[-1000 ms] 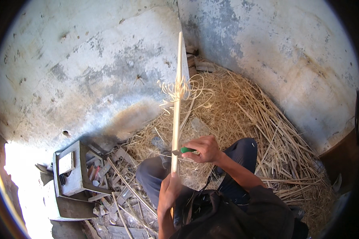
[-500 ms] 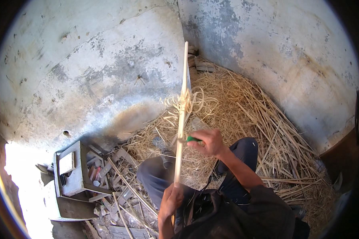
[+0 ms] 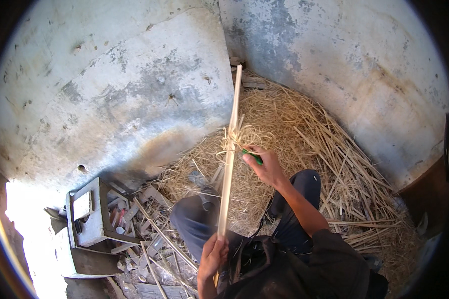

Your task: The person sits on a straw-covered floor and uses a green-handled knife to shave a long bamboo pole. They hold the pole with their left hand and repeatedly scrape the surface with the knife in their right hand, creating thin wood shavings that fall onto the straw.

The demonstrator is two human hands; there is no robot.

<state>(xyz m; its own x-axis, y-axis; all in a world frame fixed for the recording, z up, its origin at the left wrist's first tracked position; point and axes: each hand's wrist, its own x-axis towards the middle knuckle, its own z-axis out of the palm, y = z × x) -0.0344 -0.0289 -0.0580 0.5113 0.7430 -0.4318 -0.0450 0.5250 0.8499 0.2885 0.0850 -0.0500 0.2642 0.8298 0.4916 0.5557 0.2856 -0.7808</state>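
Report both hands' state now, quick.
Left hand: closed, holding the pale strip.
Right hand: closed, holding a green-handled tool beside the curled shavings.

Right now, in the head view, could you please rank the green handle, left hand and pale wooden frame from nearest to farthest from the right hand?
1. Green handle: in the right hand.
2. Left hand: below, leftward.
3. Pale wooden frame: far left.

The shirt (image 3: 289,274) is black, and its right sleeve (image 3: 329,251) is short and loose. The trousers (image 3: 190,217) are of dark blue colour, with one small white mark (image 3: 314,177) on the right knee (image 3: 304,188).
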